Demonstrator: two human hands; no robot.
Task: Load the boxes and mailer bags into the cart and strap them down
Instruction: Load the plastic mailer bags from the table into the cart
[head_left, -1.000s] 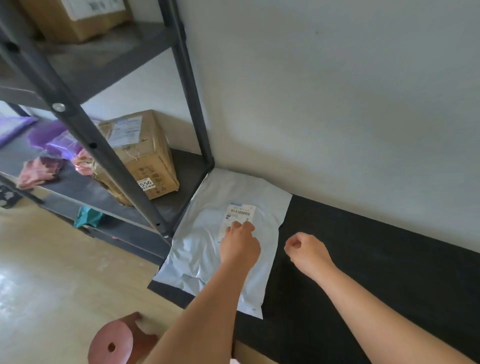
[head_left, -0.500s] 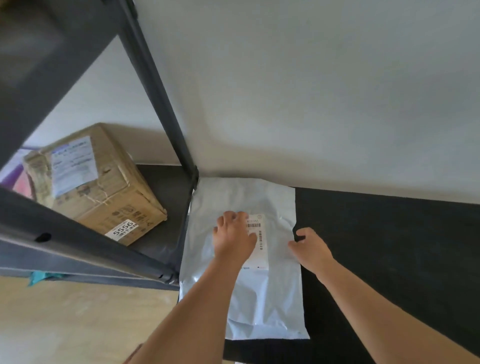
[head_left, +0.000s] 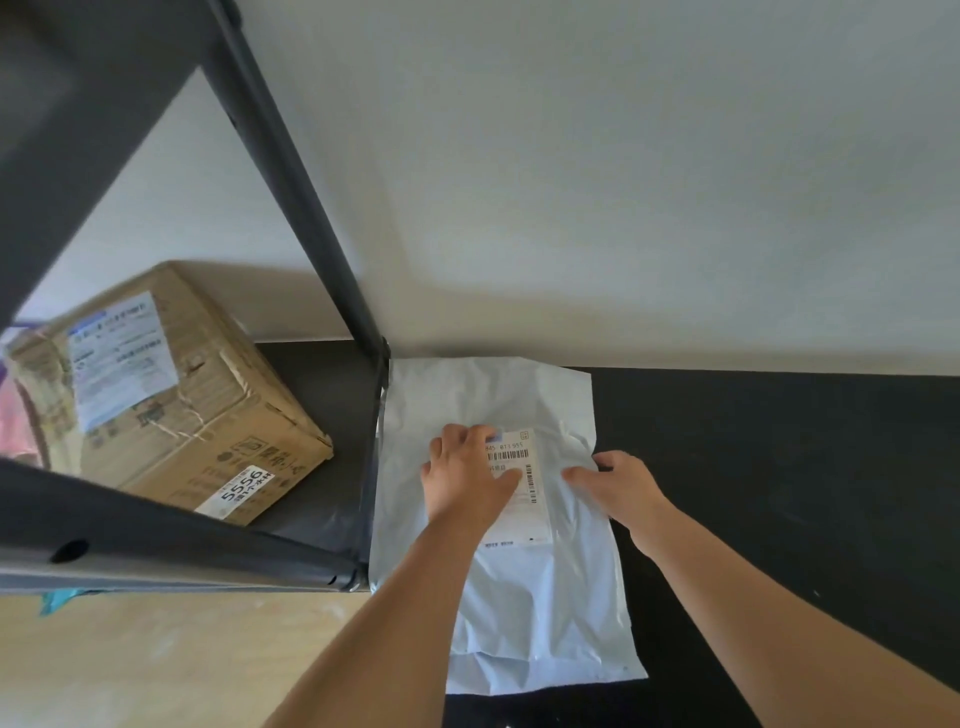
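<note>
A pale grey mailer bag (head_left: 524, 613) with a barcode label (head_left: 522, 467) lies flat on a black surface (head_left: 779, 478), against the wall. My left hand (head_left: 465, 475) rests palm-down on the bag, its fingers covering part of the label. At the bag's right edge is my right hand (head_left: 615, 483), thumb on top of the plastic and fingers curled at the edge, pinching it. A taped cardboard box (head_left: 171, 400) marked 5556 sits on the lower shelf to the left. No cart is in view.
A dark metal rack's post (head_left: 311, 218) and front rail (head_left: 171, 545) stand just left of the bag. A white wall rises right behind it. Pale wooden floor (head_left: 156, 660) lies below the shelf. Pink and purple bags (head_left: 13, 415) peek in at far left.
The view has moved closer and over the bag. My left hand slid up onto the label. The right hand moved from hovering in a fist to the bag's right edge.
</note>
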